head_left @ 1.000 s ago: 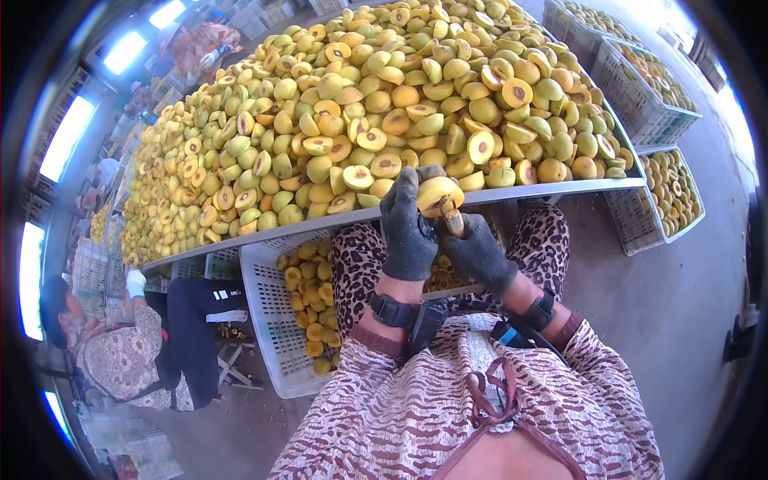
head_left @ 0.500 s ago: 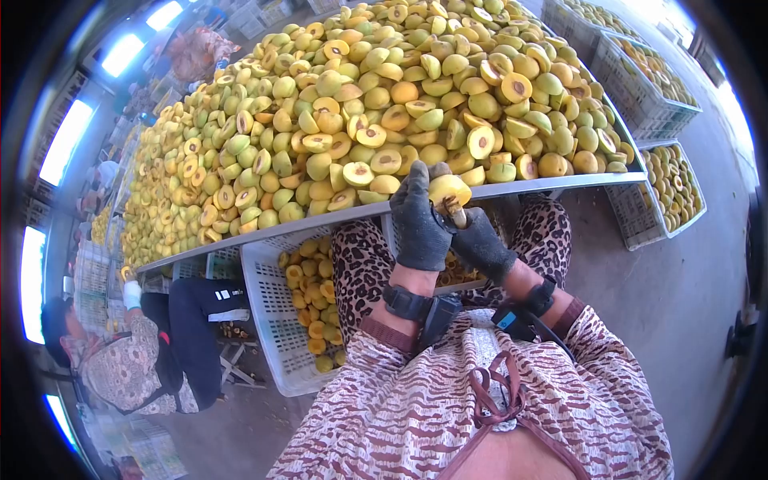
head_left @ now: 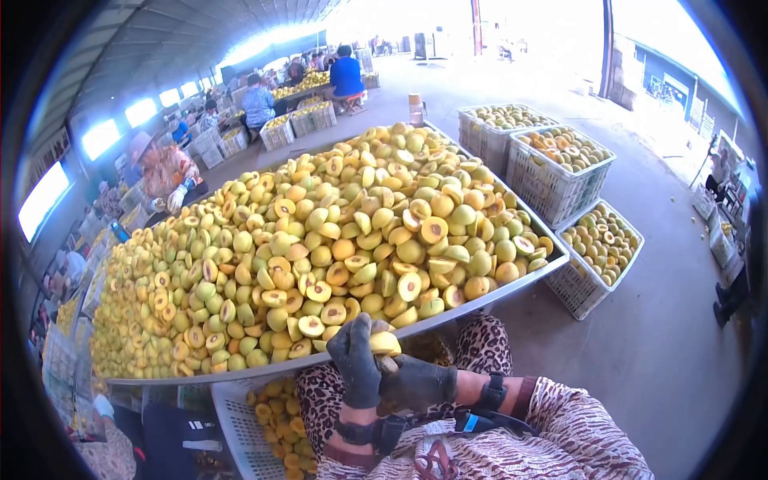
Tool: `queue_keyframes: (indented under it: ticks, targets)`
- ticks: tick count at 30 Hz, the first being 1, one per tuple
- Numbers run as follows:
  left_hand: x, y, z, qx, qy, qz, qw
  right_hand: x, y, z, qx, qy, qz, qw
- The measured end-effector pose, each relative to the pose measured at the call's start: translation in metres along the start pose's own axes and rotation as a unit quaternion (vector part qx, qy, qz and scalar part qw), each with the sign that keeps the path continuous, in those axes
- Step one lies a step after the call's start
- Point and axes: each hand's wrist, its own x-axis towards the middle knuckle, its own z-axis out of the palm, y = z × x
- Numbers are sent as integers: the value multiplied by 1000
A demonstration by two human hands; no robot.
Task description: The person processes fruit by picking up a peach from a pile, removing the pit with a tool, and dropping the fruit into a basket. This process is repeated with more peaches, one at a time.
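Around tabletop (head_left: 488, 298) of heaped fruit (head_left: 320, 260): crates (head_left: 552, 188) at right; white crate (head_left: 232, 412) below, partly hidden. In grip of left hand (head_left: 354, 364), fruit half (head_left: 386, 344), near tabletop edge; clenched in right hand (head_left: 418, 381), handle (head_left: 388, 364), mostly hidden.

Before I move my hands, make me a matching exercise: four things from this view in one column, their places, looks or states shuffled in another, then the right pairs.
1. Your left hand
2. Your trousers
3. Bottle
4. Pile of cut fruit

A. Heaped across the table
B. Dark-gloved, holding a piece of fruit
C. By the table's far edge
D. Spotted like a leopard

Pairs: 1-B; 2-D; 3-C; 4-A
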Motion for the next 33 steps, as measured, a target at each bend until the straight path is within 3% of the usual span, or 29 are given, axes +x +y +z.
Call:
queue_keyframes:
  ticks: [2,3,4,6,7,8,9,10,11,12,13,14,16,17,19,20,22,23,24,26,27,29,30,31,32,33]
  targets:
    - [-2,4,-1,-30,-8,-6,999,0,-7,-13,134,12,-90,987]
    - [-4,1,-3,-56,-20,-11,998,-6,-1,-2,260,-8,-31,965]
    - [-5,-3,-6,-81,-33,-18,996,-12,6,11,259,-4,-31,965]
    - [-4,-5,-7,-89,-54,-21,994,-19,14,24,327,-105,14,939]
    - [-4,-3,-6,-142,-104,-17,984,-24,14,28,336,-107,15,936]
    - [-7,0,-9,-191,-143,-17,971,-21,12,27,531,-45,135,835]
    - [-7,-4,-14,-184,-121,-27,975,-16,8,29,698,8,252,670]
    - [-8,5,-14,-161,-127,-24,978,11,-25,-18,732,4,200,651]
    - [-5,4,-20,-145,-131,-31,980,19,-31,-10,761,73,161,624]
    - [-4,12,-24,-111,-144,-33,983,24,-32,-4,586,67,192,784]
    - [0,9,-35,-35,-177,24,983,24,-34,-12,628,-12,299,718]
    - [-4,21,-33,-97,-177,-35,979,32,-36,-13,532,-2,226,816]
    - [-6,18,-46,-168,-185,-88,964,34,-31,16,469,102,105,871]
    - [-11,19,-51,-161,-178,-90,967,35,-30,24,478,100,102,867]
    - [-20,23,-60,-205,-46,-165,964,43,-29,30,243,217,-30,945]
    - [-18,24,-71,-233,-10,-175,957,39,-27,28,246,219,-31,944]
    - [-17,21,-121,-173,62,-128,974,21,-26,16,349,73,98,929]
    - [-18,26,-145,-150,110,-127,974,18,-25,10,316,102,124,935]
    - [-19,19,-175,-57,175,-53,982,9,-19,11,309,108,130,936]
    - [-11,10,-233,203,208,-34,956,-18,-4,23,232,-4,347,909]
    - [-5,3,-248,292,185,26,938,-34,-1,27,224,2,352,909]
    - [24,-9,-238,446,128,105,879,-55,8,26,36,-211,361,908]
    - [31,-13,-210,492,109,157,849,-53,10,21,25,-212,362,907]
    - [38,-13,-173,432,37,155,888,-48,5,20,63,-209,382,898]
    - [55,-32,-150,441,-12,220,870,-43,-2,19,100,-202,401,888]
    - [66,-44,-112,412,-58,220,883,-36,-9,9,122,-183,415,883]
